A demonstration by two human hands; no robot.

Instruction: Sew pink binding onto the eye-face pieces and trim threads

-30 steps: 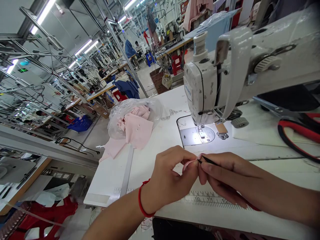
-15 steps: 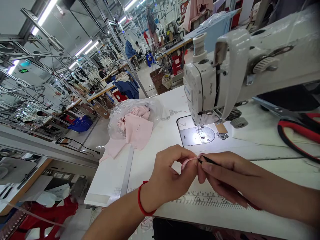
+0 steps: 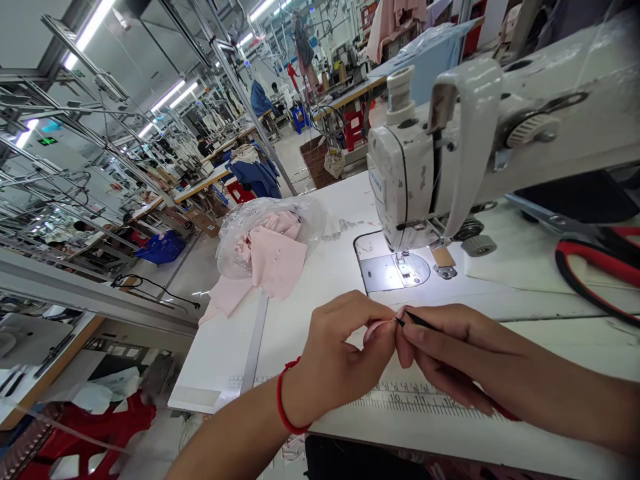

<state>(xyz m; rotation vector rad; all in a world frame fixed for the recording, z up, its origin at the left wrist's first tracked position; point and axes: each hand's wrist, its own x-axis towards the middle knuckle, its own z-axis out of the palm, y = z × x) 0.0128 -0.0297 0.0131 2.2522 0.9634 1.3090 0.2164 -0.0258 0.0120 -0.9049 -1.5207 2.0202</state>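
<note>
The left hand (image 3: 345, 360) pinches a small pink fabric strip (image 3: 379, 327) between thumb and forefinger; the right hand (image 3: 460, 343) grips a slim black tool (image 3: 423, 321), its tip right by the cloth, above the counter's (image 3: 305, 327) front edge. Should that tip slip under pressure, it could prick the left fingertips or snag the fabric. Both wrists angle inward, fingertips meeting in front of the sewing machine (image 3: 407, 180). Pink pieces (image 3: 279, 257) lie toward the counter's left edge, red-and-black handles (image 3: 595, 257) toward its right.
</note>
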